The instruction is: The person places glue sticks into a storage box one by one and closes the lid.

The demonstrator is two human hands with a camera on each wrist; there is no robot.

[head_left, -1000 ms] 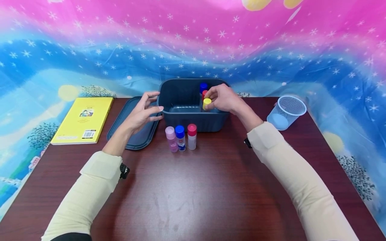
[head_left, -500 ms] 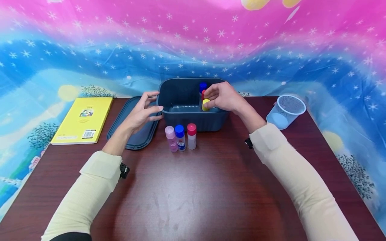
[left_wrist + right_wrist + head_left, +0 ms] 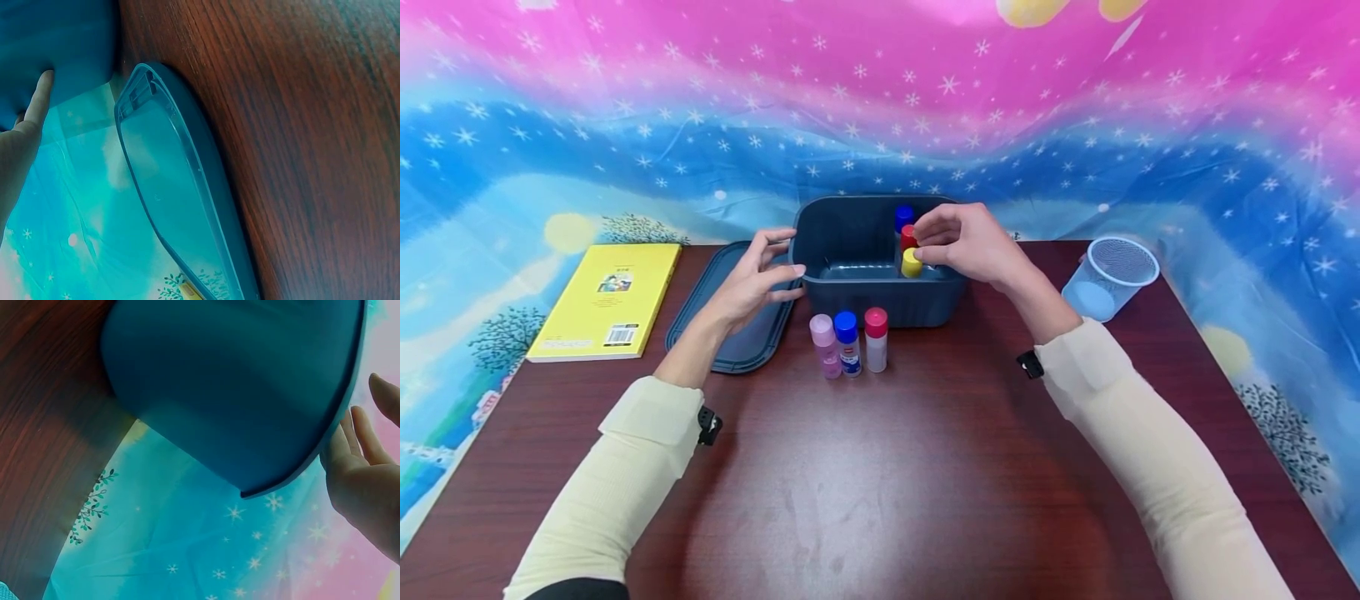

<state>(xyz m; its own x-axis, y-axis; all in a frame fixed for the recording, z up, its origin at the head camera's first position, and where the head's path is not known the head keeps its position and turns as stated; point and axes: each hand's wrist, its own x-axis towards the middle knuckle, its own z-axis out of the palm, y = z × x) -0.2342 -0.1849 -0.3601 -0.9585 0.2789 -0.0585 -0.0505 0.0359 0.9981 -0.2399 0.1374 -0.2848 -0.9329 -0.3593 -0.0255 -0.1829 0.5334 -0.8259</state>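
Observation:
A dark grey-blue plastic box (image 3: 880,304) stands at the back of the table. Inside its right part are upright glue sticks: one blue-capped (image 3: 904,218), one red-capped (image 3: 908,236) and one yellow-capped (image 3: 912,262). My right hand (image 3: 973,242) hovers over that end, thumb and fingers apart close beside the yellow cap. In the right wrist view the box wall (image 3: 219,381) partly hides the fingers (image 3: 369,437). With spread fingers, my left hand (image 3: 756,279) touches the box's left side. Before the box stand a pink glue stick (image 3: 826,346), a blue-capped one (image 3: 847,343) and a red-capped one (image 3: 876,342).
The box's lid (image 3: 763,337) lies on the table left of the box, under my left hand. Farther left is a yellow book (image 3: 606,300). A white mesh pen holder (image 3: 1108,283) stands tilted in view at the right edge. Patterned cloth (image 3: 850,108) hangs behind the table.
My right thumb and fingers have let go of the yellow-capped glue stick, and the hand has shifted slightly right. The left hand stays at the box's side.

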